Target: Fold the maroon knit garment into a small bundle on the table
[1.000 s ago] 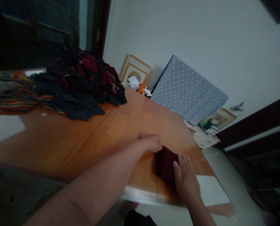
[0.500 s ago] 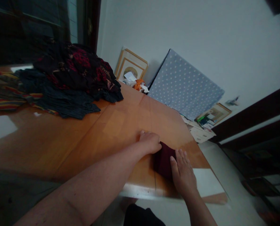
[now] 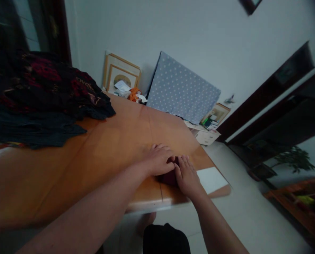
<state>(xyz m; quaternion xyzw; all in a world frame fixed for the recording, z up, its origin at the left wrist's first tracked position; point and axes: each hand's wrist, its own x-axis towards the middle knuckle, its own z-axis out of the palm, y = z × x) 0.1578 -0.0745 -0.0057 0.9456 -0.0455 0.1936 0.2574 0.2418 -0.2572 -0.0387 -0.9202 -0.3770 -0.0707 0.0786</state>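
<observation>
A dark maroon folded cloth [image 3: 168, 178] lies near the front edge of the wooden table [image 3: 115, 141], mostly covered by my hands. Over its left part, my left hand [image 3: 161, 160] is bent, thumb and forefinger curled together on the fabric; its fingertips are partly hidden. My right hand [image 3: 187, 174] lies flat along the cloth's right side, fingers stretched out and close to the left hand's fingertips. Right of it, a white sheet [image 3: 212, 180] lies on the table corner.
A heap of dark clothes [image 3: 46, 88] with red patterns covers the table's left end. Behind the table, a blue dotted panel [image 3: 182, 88] and picture frames [image 3: 122, 74] lean against the wall. A white drawer unit [image 3: 206, 137] stands beyond the far right edge.
My left hand has come closer to the right hand, covering more of the cloth. Less maroon shows between them. The view has swung right, so the clothes heap sits further left.
</observation>
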